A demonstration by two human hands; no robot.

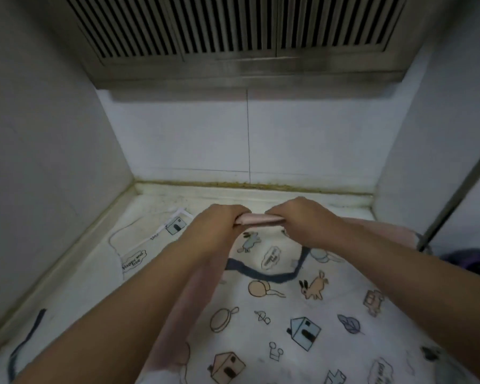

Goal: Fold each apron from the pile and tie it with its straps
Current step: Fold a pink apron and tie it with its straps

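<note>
Above the white cartoon-printed apron point(288, 314) on the counter, our left hand point(219, 220) and right hand point(299, 217) pinch the folded pink cloth apron point(258, 218) (ends hidden). Risk: uneven tension could slacken the fold.

A spread apron point(288, 314) lay on the counter point(75, 286), under both forearms. Over its far edge, just before the back wall point(191, 139), the left hand point(219, 220) and the right hand point(297, 217) gripped a folded apron point(258, 218) between them. A vent point(233, 26) sat above that wall, and a pole point(455, 200) stood to the right.
</note>
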